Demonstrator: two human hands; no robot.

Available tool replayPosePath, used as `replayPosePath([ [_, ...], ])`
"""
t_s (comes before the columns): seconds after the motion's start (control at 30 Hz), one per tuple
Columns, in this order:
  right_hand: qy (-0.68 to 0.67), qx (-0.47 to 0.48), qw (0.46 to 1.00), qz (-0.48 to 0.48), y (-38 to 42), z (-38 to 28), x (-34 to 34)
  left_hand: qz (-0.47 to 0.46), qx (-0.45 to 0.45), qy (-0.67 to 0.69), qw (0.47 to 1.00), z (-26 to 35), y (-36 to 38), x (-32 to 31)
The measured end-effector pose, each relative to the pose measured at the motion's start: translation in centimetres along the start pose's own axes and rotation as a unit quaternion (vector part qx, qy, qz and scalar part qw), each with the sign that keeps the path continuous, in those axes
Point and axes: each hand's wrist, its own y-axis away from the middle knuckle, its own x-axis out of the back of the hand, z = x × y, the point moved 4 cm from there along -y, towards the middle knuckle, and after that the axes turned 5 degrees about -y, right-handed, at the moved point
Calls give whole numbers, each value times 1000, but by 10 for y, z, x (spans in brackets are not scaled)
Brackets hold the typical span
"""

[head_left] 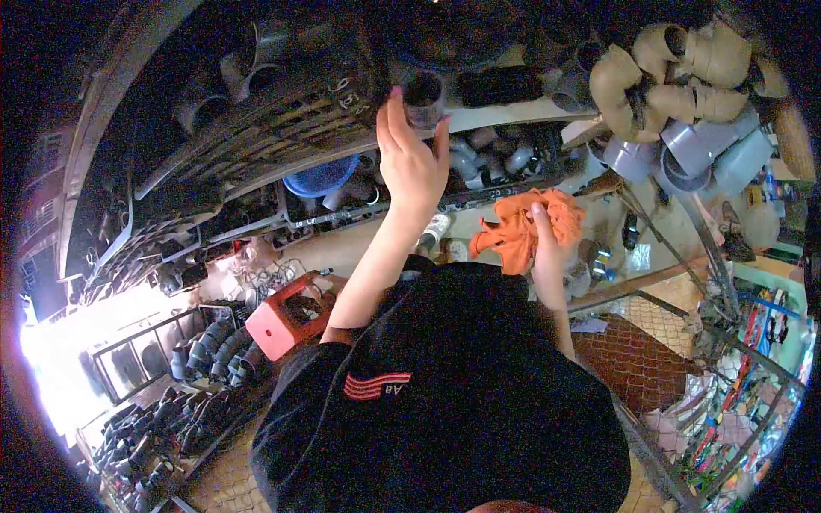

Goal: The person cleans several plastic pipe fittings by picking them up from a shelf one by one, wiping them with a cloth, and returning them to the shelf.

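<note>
My left hand (412,167) reaches up to the shelf, its thumb and fingers on either side of a dark grey pipe fitting (423,92) that stands near the shelf edge. Bunched orange cloth (522,229) is gripped in my right hand (549,248), the thumb lying on top of it. The cloth is above the floor, to the right of my left hand and lower in the view.
A slatted dark crate (256,141) lies left of my left hand. Beige elbow pipes (697,64) and grey fittings (684,154) are piled at upper right. Below the shelf is a blue basin (321,178). A red stool (278,329) stands by my left arm.
</note>
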Motion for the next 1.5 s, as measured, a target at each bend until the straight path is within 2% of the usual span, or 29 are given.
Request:
replayPosePath([
  [0.07, -10, -7, 1000, 3, 1, -2, 0, 13, 36, 63, 997, 4, 8, 1],
  [0.17, 35, 14, 999, -5, -2, 4, 8, -9, -17, 51, 999, 14, 33, 7],
  [0.2, 61, 26, 998, -7, -2, 7, 11, 26, -40, 39, 998, 19, 43, 10],
  [0.3, 45, -1, 999, -6, 4, 0, 10, -63, -73, 58, 994, 16, 86, 4],
  [0.37, 56, 7, 998, -7, 4, 0, 12, -278, -51, 48, 958, 6, 100, -21],
  [0.4, 62, 10, 998, -9, 4, 0, 14, -328, -18, 73, 942, -2, 105, -38],
  [0.5, 35, 16, 999, 15, 3, 11, 18, -318, -193, -15, 928, -23, 109, -96],
  [0.6, 70, 53, 996, -4, 5, -2, 18, -387, -304, -57, 868, -42, 116, -157],
  [0.7, 63, 59, 996, 30, 10, -18, 14, -559, -318, -34, 766, -53, 110, -189],
  [0.73, 85, 79, 993, 28, 9, -19, 17, -541, -319, -4, 778, -55, 110, -185],
  [0.8, 128, 114, 985, 29, 8, -15, 27, -537, -341, -26, 771, -50, 107, -180],
  [0.83, 60, 79, 994, 52, 10, -8, 33, -536, -352, -38, 766, -45, 105, -172],
  [0.9, -82, 12, 992, 92, 10, 12, 41, -450, -257, 36, 854, -36, 88, -142],
  [0.93, -96, -7, 991, 92, 7, 22, 47, -401, -206, 72, 889, -33, 80, -125],
  [0.97, -179, 0, 982, 66, 6, 27, 49, -340, -192, 84, 917, -27, 74, -109],
  [1.03, -337, 12, 941, 9, 5, 4, 31, -359, -2, 234, 903, -27, 75, -93],
  [1.07, -384, -5, 922, -47, 2, 7, 26, -334, 11, 275, 902, -24, 73, -80],
  [1.17, -302, -66, 933, -184, -4, 47, 16, -461, 207, 292, 812, -10, 82, -49],
  [1.2, -156, -59, 963, -210, -5, 44, -2, -431, 176, 337, 818, -8, 88, -45],
  [1.23, 24, 53, 970, -236, -6, 23, -30, -370, 52, 363, 854, 2, 84, -33],
  [1.27, 198, 169, 939, -224, -6, 2, -57, -321, 26, 357, 877, 9, 77, -20],
  [1.3, 381, 374, 822, -197, -1, -21, -79, -270, 1, 349, 897, 15, 71, -8],
  [1.33, 404, 456, 764, -211, -2, -6, -78, -271, -2, 369, 889, 10, 71, -6],
  [1.4, 269, 357, 873, -195, -4, -10, -85, -271, -8, 407, 873, -8, 70, 1],
  [1.43, 198, 297, 915, -185, -2, -12, -90, -284, 44, 436, 853, -16, 74, 3],
  [1.47, 109, 249, 937, -221, 1, -18, -97, -296, 94, 464, 829, -24, 79, 5],
  [1.5, 89, 207, 950, -214, 2, -14, -97, -305, 143, 492, 803, -31, 81, 7],
])
